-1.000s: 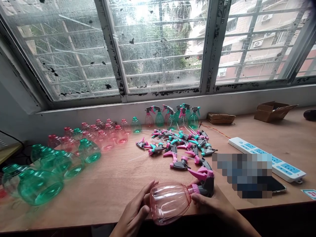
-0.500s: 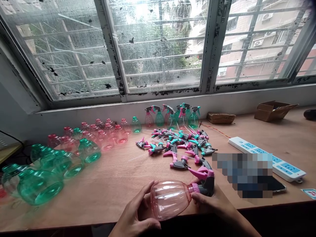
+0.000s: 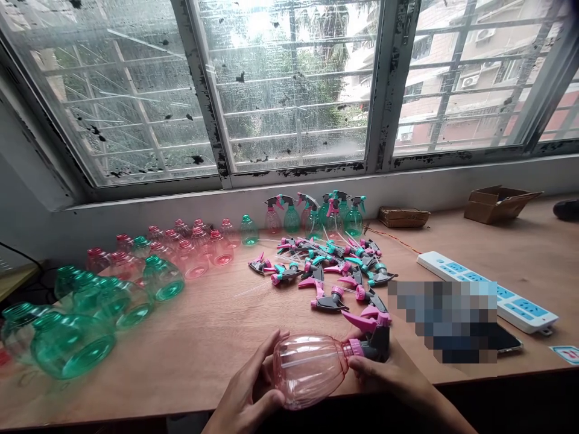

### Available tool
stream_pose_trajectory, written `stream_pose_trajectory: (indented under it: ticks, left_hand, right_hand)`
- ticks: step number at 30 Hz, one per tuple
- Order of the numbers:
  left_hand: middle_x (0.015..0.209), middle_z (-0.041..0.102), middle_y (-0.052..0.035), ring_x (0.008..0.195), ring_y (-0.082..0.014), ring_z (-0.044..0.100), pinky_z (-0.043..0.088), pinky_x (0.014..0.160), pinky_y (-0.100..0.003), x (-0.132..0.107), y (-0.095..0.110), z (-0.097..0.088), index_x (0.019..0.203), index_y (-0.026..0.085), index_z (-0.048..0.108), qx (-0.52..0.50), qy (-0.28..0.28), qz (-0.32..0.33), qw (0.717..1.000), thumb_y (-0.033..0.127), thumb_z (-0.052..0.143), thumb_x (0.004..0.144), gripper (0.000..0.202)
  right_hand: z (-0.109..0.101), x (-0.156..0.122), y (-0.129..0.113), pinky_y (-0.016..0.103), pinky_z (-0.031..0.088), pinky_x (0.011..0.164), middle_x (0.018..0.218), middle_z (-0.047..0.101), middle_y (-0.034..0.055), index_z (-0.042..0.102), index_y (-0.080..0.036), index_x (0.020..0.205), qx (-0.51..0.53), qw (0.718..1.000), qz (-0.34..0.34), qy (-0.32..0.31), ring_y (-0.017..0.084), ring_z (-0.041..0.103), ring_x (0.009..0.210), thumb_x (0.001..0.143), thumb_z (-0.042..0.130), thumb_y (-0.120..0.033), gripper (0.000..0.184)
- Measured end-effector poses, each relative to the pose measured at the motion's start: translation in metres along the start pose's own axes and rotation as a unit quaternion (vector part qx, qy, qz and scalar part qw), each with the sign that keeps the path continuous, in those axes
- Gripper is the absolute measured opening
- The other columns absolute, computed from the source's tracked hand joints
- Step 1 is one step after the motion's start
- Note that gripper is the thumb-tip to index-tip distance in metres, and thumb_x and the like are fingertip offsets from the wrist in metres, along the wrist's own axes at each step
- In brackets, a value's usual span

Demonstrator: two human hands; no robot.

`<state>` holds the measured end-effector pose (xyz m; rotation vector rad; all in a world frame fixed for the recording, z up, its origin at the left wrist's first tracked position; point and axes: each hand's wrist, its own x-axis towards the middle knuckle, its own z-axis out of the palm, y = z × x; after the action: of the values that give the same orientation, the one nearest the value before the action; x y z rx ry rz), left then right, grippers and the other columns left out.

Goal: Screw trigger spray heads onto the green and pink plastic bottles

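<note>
My left hand (image 3: 246, 395) wraps round the base of a clear pink bottle (image 3: 307, 369) lying on its side at the near edge of the wooden table (image 3: 217, 325). A pink and grey spray trigger head (image 3: 373, 334) sits on the bottle's neck, and my right hand (image 3: 384, 374) grips its collar. A thin white tube shows inside the bottle.
A heap of loose pink and teal trigger heads (image 3: 330, 268) lies just beyond. Empty green bottles (image 3: 76, 337) and pink bottles (image 3: 194, 247) lie at the left. Assembled spray bottles (image 3: 316, 214) stand under the window. A white power strip (image 3: 488, 289) and a cardboard box (image 3: 497, 202) lie at the right.
The bottle has turned slightly in my hands, and my left fingers have shifted round its base. Both hands stay in the same spot.
</note>
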<state>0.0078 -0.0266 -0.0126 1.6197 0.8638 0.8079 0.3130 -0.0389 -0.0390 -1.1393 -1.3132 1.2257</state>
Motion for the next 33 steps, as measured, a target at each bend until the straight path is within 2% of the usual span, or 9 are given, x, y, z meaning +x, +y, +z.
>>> stream_pose_trajectory:
  ticks: [2,7,10,14,20,24,27,30,33]
  left_hand:
    - [0.161,0.042,-0.0049,0.146,-0.0351,0.041,0.039,0.119,-0.045,0.000,0.001,0.001,0.152,0.035,0.042,-0.002,-0.002,0.000,1.000,0.058,0.072,0.084,0.077]
    - [0.161,0.043,-0.0054,0.146,-0.0348,0.041,0.038,0.119,-0.044,0.001,0.001,0.002,0.153,0.034,0.040,-0.005,0.003,-0.018,1.000,0.049,0.081,0.080,0.085]
    - [0.159,0.045,-0.0073,0.142,-0.0359,0.047,0.040,0.118,-0.046,0.002,0.000,0.003,0.154,0.033,0.037,0.002,-0.004,-0.018,1.000,0.041,0.086,0.076,0.092]
    - [0.159,0.046,-0.0059,0.142,-0.0361,0.046,0.043,0.116,-0.044,0.003,0.001,0.003,0.153,0.034,0.040,0.023,-0.004,-0.019,1.000,0.035,0.089,0.074,0.093]
    - [0.157,0.048,-0.0063,0.140,-0.0366,0.049,0.044,0.115,-0.044,0.002,0.000,0.002,0.153,0.035,0.039,0.038,0.001,-0.019,0.999,0.038,0.090,0.073,0.095]
    - [0.162,0.041,-0.0067,0.145,-0.0384,0.042,0.042,0.116,-0.047,0.001,0.002,0.003,0.154,0.035,0.037,-0.011,-0.014,0.008,1.000,0.061,0.075,0.080,0.087]
    - [0.161,0.042,-0.0076,0.145,-0.0386,0.041,0.042,0.115,-0.047,0.002,0.008,0.004,0.151,0.032,0.043,-0.026,-0.001,0.010,1.000,0.069,0.061,0.085,0.078]
    - [0.160,0.044,-0.0079,0.142,-0.0388,0.045,0.044,0.113,-0.047,0.002,0.011,0.005,0.151,0.031,0.045,-0.017,0.010,-0.006,1.000,0.070,0.056,0.088,0.075]
    - [0.161,0.043,-0.0070,0.144,-0.0382,0.042,0.041,0.116,-0.046,0.001,0.008,0.004,0.151,0.032,0.043,-0.008,0.014,-0.012,1.000,0.065,0.065,0.085,0.077]
  right_hand:
    - [-0.001,0.001,0.001,0.033,0.053,0.069,0.079,0.073,0.0043,0.071,-0.017,0.097,-0.008,1.000,-0.002,0.007,0.023,0.066,0.074,0.074,0.085,-0.045,0.039]
    - [0.001,0.004,0.001,0.030,0.052,0.056,0.062,0.067,-0.0012,0.067,-0.017,0.092,0.020,1.000,0.008,0.008,0.018,0.063,0.057,0.076,0.083,-0.047,0.038]
    - [0.003,0.004,0.001,0.029,0.052,0.054,0.060,0.067,-0.0020,0.066,-0.017,0.091,0.039,0.999,0.011,0.007,0.017,0.063,0.054,0.075,0.084,-0.048,0.040]
    - [0.003,0.003,0.000,0.030,0.053,0.056,0.062,0.069,-0.0006,0.067,-0.017,0.092,0.030,1.000,0.001,0.010,0.018,0.064,0.056,0.075,0.083,-0.048,0.039]
    - [0.002,0.002,-0.002,0.031,0.052,0.058,0.062,0.067,-0.0007,0.068,-0.018,0.088,0.021,1.000,-0.008,0.009,0.019,0.064,0.058,0.077,0.083,-0.046,0.033]
    - [0.005,-0.001,-0.004,0.030,0.053,0.061,0.070,0.070,0.0010,0.072,-0.018,0.095,0.036,0.999,0.004,0.018,0.019,0.064,0.062,0.071,0.087,-0.047,0.040]
    - [0.005,-0.002,-0.005,0.031,0.052,0.061,0.070,0.070,0.0007,0.073,-0.018,0.097,0.032,0.999,0.009,0.005,0.020,0.064,0.064,0.071,0.087,-0.047,0.041]
    - [0.004,-0.001,-0.003,0.030,0.051,0.062,0.072,0.070,0.0010,0.074,-0.018,0.096,0.018,1.000,-0.001,0.003,0.020,0.063,0.066,0.071,0.087,-0.047,0.040]
    - [0.003,0.001,0.000,0.030,0.049,0.062,0.070,0.068,0.0004,0.074,-0.017,0.095,0.014,1.000,0.003,0.009,0.019,0.062,0.065,0.070,0.087,-0.047,0.041]
